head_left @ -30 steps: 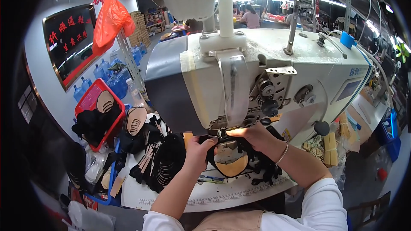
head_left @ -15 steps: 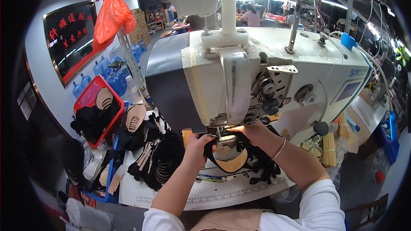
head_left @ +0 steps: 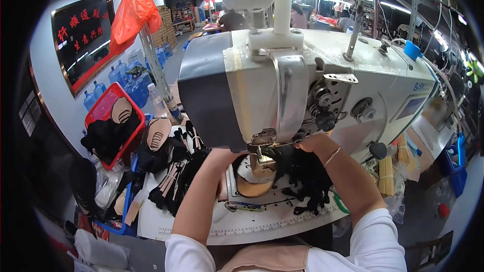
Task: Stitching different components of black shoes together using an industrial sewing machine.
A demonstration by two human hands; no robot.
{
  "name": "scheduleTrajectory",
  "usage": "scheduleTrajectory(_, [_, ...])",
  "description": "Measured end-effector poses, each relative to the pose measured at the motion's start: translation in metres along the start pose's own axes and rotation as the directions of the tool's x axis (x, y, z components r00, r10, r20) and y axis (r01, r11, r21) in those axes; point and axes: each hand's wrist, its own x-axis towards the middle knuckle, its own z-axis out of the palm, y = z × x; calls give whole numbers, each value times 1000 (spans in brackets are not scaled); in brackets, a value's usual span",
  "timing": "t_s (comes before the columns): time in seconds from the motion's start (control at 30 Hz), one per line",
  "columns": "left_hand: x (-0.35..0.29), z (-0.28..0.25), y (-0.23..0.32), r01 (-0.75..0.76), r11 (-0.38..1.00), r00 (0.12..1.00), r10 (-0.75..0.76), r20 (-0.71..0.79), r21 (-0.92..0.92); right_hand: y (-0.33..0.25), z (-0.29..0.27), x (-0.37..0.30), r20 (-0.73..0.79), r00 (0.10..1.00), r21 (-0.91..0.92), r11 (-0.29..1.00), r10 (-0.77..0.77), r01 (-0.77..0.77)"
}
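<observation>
In front of me stands a large white sewing machine (head_left: 242,85) with a dark grey end. Under its needle, a black-and-tan shoe upper (head_left: 256,189) curves around the metal post, its tan inner side facing me. My left hand (head_left: 225,156) reaches to the left of the needle; its fingers are hidden behind the machine head and the upper. To the right of the needle, my right hand (head_left: 316,144) has its fingertips pinched at the raised black edge of the upper. Black straps (head_left: 310,184) lie bunched on the white table below that hand.
Bundled straps (head_left: 169,184) and tan-and-black shoe pieces (head_left: 158,135) lie at the table's left. Beyond them stands a red basket (head_left: 108,116) of black pieces. A thin tool (head_left: 243,206) lies near the printed ruler. Green scissor-like handles (head_left: 341,203) show at the right edge.
Both hands have moved further around the post, the left one leftward behind the machine head, the right one a little rightward. The upper has turned, and its black side has risen right of the needle.
</observation>
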Motion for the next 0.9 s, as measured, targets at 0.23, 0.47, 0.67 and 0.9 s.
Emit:
scheduleTrajectory(0.23, [-70, 42, -31, -551, 581, 599, 775, -200, 599, 5, 41, -87, -47, 999, 655, 755, 2, 29])
scheduleTrajectory(0.47, [-70, 40, -42, -590, 174, 391, 916, 90, 788, 22, 105, -97, -124, 987, 716, 679, -100, 159])
scheduleTrajectory(0.67, [-61, 31, -32, -616, 69, 401, 885, 238, 785, 24, 101, -91, -78, 974, 657, 724, -213, 210])
scheduleTrajectory(0.9, [-66, 26, -40, -614, 92, 341, 927, 158, 784, 11, 100, -100, 7, 989, 579, 807, -148, 117])
